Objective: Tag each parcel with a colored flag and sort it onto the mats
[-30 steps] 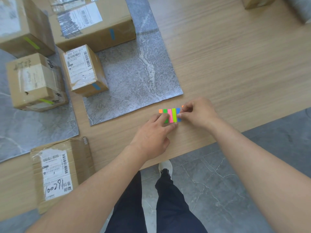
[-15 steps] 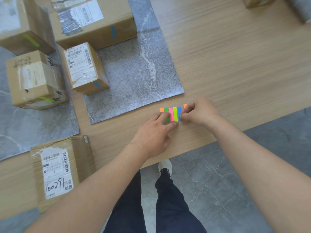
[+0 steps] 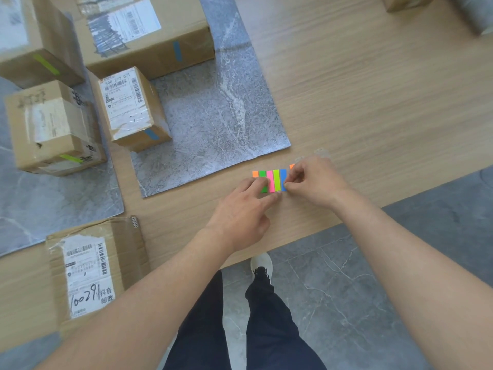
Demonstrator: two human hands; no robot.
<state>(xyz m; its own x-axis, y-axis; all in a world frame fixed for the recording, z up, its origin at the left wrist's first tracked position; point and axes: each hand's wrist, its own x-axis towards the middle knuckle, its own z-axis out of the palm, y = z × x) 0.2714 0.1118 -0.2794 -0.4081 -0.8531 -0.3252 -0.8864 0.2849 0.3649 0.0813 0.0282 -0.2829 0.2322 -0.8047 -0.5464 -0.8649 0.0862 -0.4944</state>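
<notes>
A pad of colored flags (image 3: 272, 178) in orange, green, pink, lime and blue strips lies on the wooden table near its front edge. My left hand (image 3: 244, 209) presses its fingertips on the pad's lower left part. My right hand (image 3: 316, 181) pinches an orange flag (image 3: 292, 166) at the pad's right end. An untagged flat parcel (image 3: 90, 271) lies at the front left. Two parcels with blue flags (image 3: 133, 108) (image 3: 144, 33) sit on the middle grey mat (image 3: 221, 121). Two with lime flags (image 3: 53, 126) (image 3: 34, 38) sit on the left mat (image 3: 53, 198).
Another cardboard box (image 3: 402, 2) and a grey object (image 3: 477, 14) sit at the table's far right corner. The table's front edge (image 3: 306, 236) runs just below my hands, with grey floor tiles and my legs beyond it.
My right hand has drawn an orange flag up and away from the pad's right end; earlier it only touched the pad. My left hand stays pressed on the pad.
</notes>
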